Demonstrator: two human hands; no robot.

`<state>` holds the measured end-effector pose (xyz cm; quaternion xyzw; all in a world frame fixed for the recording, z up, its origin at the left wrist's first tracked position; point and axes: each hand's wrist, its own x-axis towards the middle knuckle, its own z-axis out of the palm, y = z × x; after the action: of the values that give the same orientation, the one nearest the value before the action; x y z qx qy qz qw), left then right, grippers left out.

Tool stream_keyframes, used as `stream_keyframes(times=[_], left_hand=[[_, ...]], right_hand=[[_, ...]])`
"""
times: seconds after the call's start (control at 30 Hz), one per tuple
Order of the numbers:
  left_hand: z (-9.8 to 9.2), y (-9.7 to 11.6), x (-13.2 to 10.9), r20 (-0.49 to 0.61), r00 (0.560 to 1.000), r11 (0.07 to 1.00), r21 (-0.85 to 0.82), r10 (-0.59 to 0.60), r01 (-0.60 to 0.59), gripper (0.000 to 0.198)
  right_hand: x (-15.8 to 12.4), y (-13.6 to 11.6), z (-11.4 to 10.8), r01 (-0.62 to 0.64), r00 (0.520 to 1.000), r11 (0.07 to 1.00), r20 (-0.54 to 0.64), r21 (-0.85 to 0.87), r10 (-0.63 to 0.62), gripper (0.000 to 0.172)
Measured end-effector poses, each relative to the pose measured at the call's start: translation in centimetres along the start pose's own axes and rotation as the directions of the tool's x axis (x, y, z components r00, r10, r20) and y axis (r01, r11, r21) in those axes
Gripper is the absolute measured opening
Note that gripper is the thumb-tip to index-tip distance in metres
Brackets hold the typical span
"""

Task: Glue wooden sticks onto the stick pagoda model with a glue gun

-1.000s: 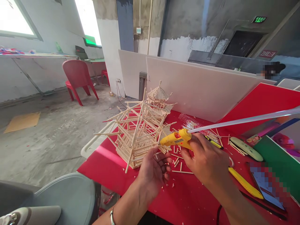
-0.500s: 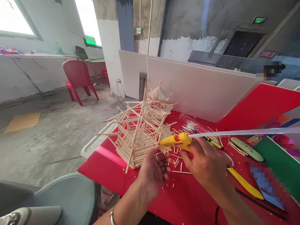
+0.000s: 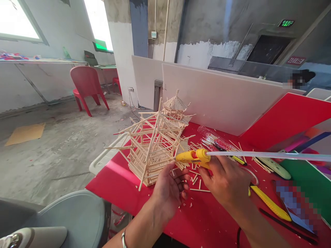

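My right hand (image 3: 227, 182) is wrapped round a yellow hot glue gun (image 3: 193, 157). A long clear glue stick (image 3: 269, 155) runs out of its back to the right. The gun's nozzle points left, at the near right side of an open model house (image 3: 152, 148) built of thin wooden sticks. Close below the nozzle is my left hand (image 3: 172, 184), palm up, fingers curled and thumb against the model's edge. A short pale wooden stick (image 3: 173, 171) shows between its thumb and fingers. Behind stands a stick tower with a pointed roof (image 3: 175, 103).
Cut stick pieces (image 3: 195, 179) lie on the red board (image 3: 207, 213). To the right are a yellow utility knife (image 3: 270, 203), a green oval case (image 3: 276, 168) and a green board (image 3: 305, 179). White panels (image 3: 207, 96) stand behind. A grey stool (image 3: 74, 217) is at the lower left.
The glue gun tilts very slightly, and the far end of its glue stick has dropped a little. My left hand and the model stay in place.
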<state>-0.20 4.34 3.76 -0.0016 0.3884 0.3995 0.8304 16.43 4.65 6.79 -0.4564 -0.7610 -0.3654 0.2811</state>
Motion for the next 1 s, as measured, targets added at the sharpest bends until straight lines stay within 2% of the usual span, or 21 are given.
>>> stream_keyframes(times=[0.33, 0.57, 1.0], left_hand=[[-0.5, -0.1, 0.2, 0.028, 1.000, 1.000, -0.011, -0.011, 0.011, 0.042], [-0.5, -0.1, 0.1, 0.015, 1.000, 1.000, -0.015, -0.011, 0.011, 0.041], [-0.3, -0.2, -0.1, 0.029, 0.999, 1.000, 0.006, 0.024, -0.025, 0.044]], right_hand=[[-0.1, 0.0, -0.2, 0.050, 0.999, 0.998, 0.014, -0.043, -0.049, 0.012], [-0.2, 0.1, -0.4, 0.052, 0.998, 0.998, -0.027, -0.036, -0.053, 0.011], [-0.9, 0.8, -1.2, 0.049, 0.998, 0.997, -0.031, -0.060, -0.051, 0.015]])
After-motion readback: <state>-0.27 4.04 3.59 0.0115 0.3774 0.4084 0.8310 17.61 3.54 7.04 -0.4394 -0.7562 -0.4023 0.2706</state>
